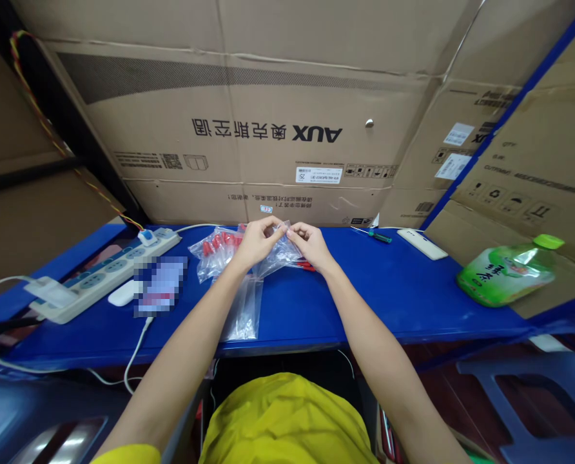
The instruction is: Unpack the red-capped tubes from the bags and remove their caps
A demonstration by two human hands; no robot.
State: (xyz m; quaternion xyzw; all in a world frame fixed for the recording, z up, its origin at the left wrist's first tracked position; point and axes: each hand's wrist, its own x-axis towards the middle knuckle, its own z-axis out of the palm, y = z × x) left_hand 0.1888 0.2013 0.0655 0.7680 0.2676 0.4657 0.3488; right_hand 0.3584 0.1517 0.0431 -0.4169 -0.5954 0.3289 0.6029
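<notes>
Pinching a clear bag point(276, 256) over the blue table point(365, 296), the left hand point(260, 240) and right hand point(311, 243) have closed fingertips. Its long axis (slightly crumpled) slants from fingers toward the person, leftward.

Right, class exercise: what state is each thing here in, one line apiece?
Clear plastic bag, pinched between left grip and right grip
Red pieces, bagged
Lower plastic bag, lying flat
Screwdriver, lying down
Power strip, plugs at both ends
Phone, cable attached, screen blurred
Drink bottle, capped
AUX air-conditioner carton, printing upside down
</notes>
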